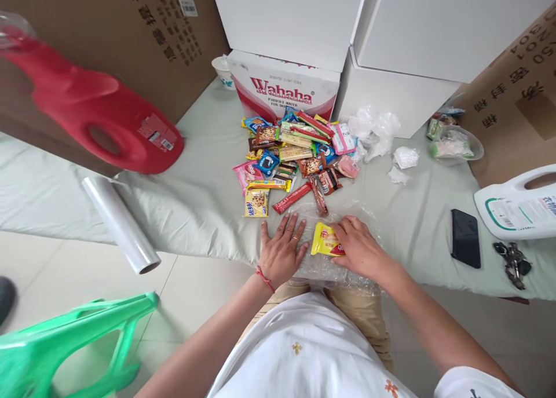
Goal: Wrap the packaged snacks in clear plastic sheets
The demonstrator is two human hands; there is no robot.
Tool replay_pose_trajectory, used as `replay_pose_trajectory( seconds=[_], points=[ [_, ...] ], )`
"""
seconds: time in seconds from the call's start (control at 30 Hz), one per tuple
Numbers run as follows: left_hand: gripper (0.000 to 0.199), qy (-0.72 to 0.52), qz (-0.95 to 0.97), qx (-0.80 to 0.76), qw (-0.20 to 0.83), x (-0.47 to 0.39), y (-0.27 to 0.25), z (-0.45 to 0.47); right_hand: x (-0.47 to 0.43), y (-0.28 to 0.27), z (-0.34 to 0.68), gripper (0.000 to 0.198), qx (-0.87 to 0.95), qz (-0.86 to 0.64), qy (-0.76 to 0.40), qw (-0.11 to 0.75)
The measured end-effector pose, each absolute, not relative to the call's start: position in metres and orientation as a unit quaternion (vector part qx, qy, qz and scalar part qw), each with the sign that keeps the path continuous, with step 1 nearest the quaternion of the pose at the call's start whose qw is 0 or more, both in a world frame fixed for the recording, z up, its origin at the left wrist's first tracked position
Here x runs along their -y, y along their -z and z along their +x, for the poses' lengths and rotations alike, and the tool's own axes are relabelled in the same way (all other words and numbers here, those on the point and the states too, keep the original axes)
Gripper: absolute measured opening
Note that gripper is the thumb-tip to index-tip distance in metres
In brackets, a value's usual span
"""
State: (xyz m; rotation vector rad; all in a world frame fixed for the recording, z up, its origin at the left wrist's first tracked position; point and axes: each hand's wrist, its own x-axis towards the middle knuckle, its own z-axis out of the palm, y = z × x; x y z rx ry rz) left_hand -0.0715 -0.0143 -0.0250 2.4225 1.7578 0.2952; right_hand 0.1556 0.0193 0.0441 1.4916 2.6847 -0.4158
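Near the front edge of the surface (208, 212), one yellow packet (322, 241) lies on thin clear wrap (313, 269), between the two hands. The right hand (360, 244) has its grip closed on the packet's right end. The left hand (282, 256) lies flat with fingers spread, and its grip holds nothing. The packet looks light, and its wrapper is probably smooth and slippery. What is inside might crumble, so pinch it softly by the ends. Behind it sits one snack pile (295, 152), too jumbled to count. Around them are one red bottle (82, 97), one white bottle (516, 212), one shiny roll (121, 224), one phone (465, 238) and one bunch of keys (513, 265).
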Motion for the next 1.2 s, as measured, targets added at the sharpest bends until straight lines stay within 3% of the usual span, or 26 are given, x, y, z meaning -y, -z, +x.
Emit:
replay_pose_trajectory(
  seconds=[0.5, 0.73, 0.93, 1.2],
  points=[
    [0.053, -0.116, 0.830, -0.539, 0.088, 0.048, 0.025, -0.080, 0.038, -0.028, 0.203, 0.071, -0.843, 0.499, 0.201, -0.015],
    [0.053, -0.121, 0.831, -0.538, 0.077, 0.046, 0.028, -0.079, 0.000, -0.035, 0.211, 0.067, -0.763, 0.560, 0.291, -0.138],
    [0.052, -0.120, 0.832, -0.538, 0.055, 0.057, 0.029, -0.077, -0.020, -0.008, 0.210, 0.071, -0.836, 0.467, 0.242, -0.156],
    [0.051, -0.148, 0.837, -0.526, 0.043, 0.068, 0.017, -0.068, 0.012, 0.014, 0.265, 0.077, -0.786, 0.550, 0.227, -0.166]
  ],
)
